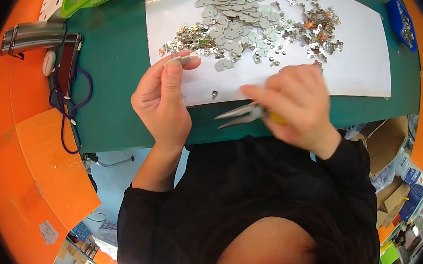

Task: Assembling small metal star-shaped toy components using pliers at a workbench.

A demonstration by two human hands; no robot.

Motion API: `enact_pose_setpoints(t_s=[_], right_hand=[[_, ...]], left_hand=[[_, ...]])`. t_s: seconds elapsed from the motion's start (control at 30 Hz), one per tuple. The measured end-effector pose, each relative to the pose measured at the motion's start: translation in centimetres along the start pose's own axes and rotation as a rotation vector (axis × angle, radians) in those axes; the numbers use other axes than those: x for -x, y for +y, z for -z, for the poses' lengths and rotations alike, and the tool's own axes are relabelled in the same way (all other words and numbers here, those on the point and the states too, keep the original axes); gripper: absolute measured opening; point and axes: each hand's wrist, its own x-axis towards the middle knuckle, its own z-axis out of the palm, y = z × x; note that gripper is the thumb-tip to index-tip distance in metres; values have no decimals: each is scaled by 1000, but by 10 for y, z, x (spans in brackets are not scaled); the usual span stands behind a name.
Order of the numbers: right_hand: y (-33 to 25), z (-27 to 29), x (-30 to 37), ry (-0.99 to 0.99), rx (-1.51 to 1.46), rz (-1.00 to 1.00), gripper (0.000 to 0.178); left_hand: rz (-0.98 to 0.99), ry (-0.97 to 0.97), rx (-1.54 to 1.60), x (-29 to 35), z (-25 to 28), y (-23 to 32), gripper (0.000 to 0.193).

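Between thumb and fingers, my left hand (160, 93) pinches a small grey flat piece (183, 60) above the left part of a white sheet. My right hand (297, 102), slightly blurred, is closed round needle-nose pliers (242, 114) with a yellow handle. The pliers' jaws are spread and point left, with nothing between them. On the sheet lies a heap of similar grey flat pieces (236, 16). Small shiny metal clips are piled to the left (190, 37) and right (320, 27) of it. A single metal clip (215, 94) lies near the sheet's front edge, between my hands.
The white sheet (357, 76) covers much of the green table (114, 115). At the left are a steel tumbler (34, 37) and a phone (68, 64) with a purple cord. A blue tray (403, 24) of small parts sits far right; a green basket (89, 1) is at the back.
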Motion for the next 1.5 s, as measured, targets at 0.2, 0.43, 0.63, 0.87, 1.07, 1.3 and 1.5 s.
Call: enact_pose_setpoints(t_s=[0.2, 0.43, 0.63, 0.87, 1.07, 1.3, 1.5], right_hand=[[-13, -35, -8, -121, 146, 79, 43], [-12, -43, -6, -70, 82, 81, 30], [2, -9, -9, 8, -293, -89, 29], [-5, 10, -8, -61, -12, -50, 35], [-23, -21, -22, -142, 326, 6, 37], [-25, -20, -10, -13, 370, 146, 35], [37, 57, 3, 168, 756, -279, 24]], left_hand=[[-14, 66, 83, 1, 5, 7, 22], [156, 55, 174, 11, 16, 6, 21], [198, 103, 337, -3, 25, 5, 26], [170, 110, 279, -1, 42, 9, 27], [120, 145, 224, 11, 49, 17, 27], [60, 101, 116, 32, 61, 20, 18], [-305, -423, -540, 46, 72, 26, 19]])
